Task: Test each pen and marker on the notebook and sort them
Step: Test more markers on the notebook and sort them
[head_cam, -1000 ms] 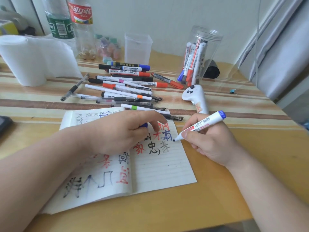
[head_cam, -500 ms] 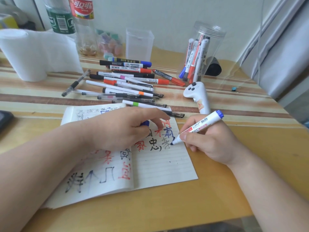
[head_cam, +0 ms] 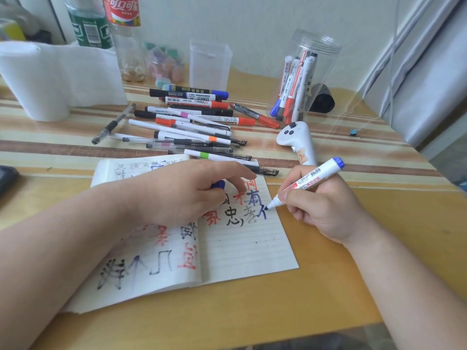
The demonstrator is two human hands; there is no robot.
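Desk (head_cam: 328,294); cap (head_cam: 219,184) half-hidden under left hand (head_cam: 182,195)

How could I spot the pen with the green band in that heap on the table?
Start at the open notebook in the middle of the table, then look just beyond its far edge, where the heap of pens begins. The pen with the green band lies among the nearest ones, white-bodied, the only one showing a bright green ring.

Right hand (head_cam: 326,208) holds a blue marker (head_cam: 310,179) tip-down on the notebook (head_cam: 247,251); left hand (head_cam: 177,195) grips the blue cap (head_cam: 218,184).
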